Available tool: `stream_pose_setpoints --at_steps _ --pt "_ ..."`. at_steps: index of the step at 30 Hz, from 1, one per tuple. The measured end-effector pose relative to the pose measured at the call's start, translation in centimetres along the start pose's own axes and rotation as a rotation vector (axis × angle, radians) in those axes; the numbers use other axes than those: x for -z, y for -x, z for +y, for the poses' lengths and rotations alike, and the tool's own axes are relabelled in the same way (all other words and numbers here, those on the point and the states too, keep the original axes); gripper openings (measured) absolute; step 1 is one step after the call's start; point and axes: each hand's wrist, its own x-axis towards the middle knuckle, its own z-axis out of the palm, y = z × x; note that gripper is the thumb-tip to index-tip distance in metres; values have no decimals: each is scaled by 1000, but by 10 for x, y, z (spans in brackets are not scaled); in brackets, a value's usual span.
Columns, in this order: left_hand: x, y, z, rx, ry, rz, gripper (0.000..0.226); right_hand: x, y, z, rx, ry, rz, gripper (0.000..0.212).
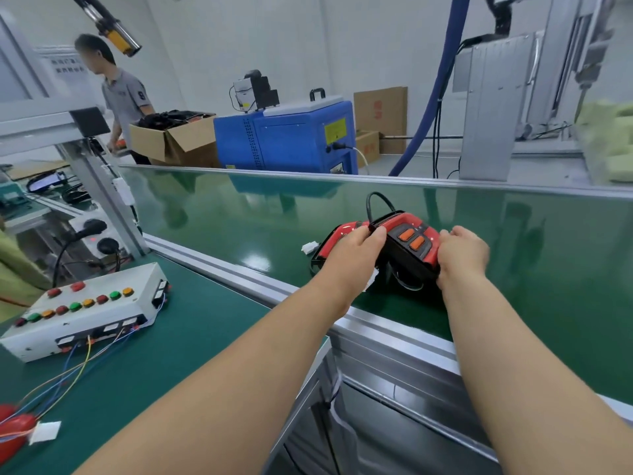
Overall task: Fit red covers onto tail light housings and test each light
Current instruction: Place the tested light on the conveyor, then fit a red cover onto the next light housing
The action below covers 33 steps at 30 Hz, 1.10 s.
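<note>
Light: tail light (pixel 409 243) is sitting tilted between both grips over the belt (pixel 239 228), near its front edge.
Left grip: left grip (pixel 359 246) is curling round the light's left end.
Right grip: right grip (pixel 462 257) is clasping its right edge.
Arms: both are reaching forward, nearly straight.
Advice: likely seating the cover (pixel 399 220); squeezing evenly from both ends, keeping the cable (pixel 368 205) clear.

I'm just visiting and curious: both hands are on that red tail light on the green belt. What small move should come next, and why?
Probably lower the tail light flat onto the belt and release. Both the left hand and right hand grip its ends, it sits tilted, its red cover looks fitted, and a second light lies alongside.
</note>
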Motion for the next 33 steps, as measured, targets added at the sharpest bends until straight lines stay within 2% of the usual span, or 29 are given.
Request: stream_pose_setpoints --at_steps 4,6,9,11,13,16,18,21,23,27,30,33 --pt "7 16 -1 19 -3 25 23 1 5 -5 77 29 37 44" --pt "17 28 -4 12 1 78 24 0 8 -8 110 38 81 58" --pt "43 50 -9 11 20 191 22 1 15 -11 317 181 162 71" --pt "66 65 -15 25 71 268 19 4 17 -9 396 286 142 74" --pt "92 79 -22 32 103 367 17 -2 23 -2 354 360 47 71" --pt "130 104 -31 38 123 520 17 -31 52 7 457 420 -85 54" --pt "156 124 -36 38 136 606 23 -52 95 9 606 383 -162 48" --pt "196 161 -42 38 106 730 31 -87 167 23 952 293 -357 38" --pt "223 189 -47 41 78 806 30 -112 213 35 1045 276 -547 34" --pt "268 249 -61 39 6 958 28 -153 292 59 1010 277 -887 29" --pt "298 290 -70 45 -11 1072 28 -180 344 79 1020 254 -1038 29" --pt "330 322 -76 80 -86 1172 26 -200 390 99 929 232 -1180 30"
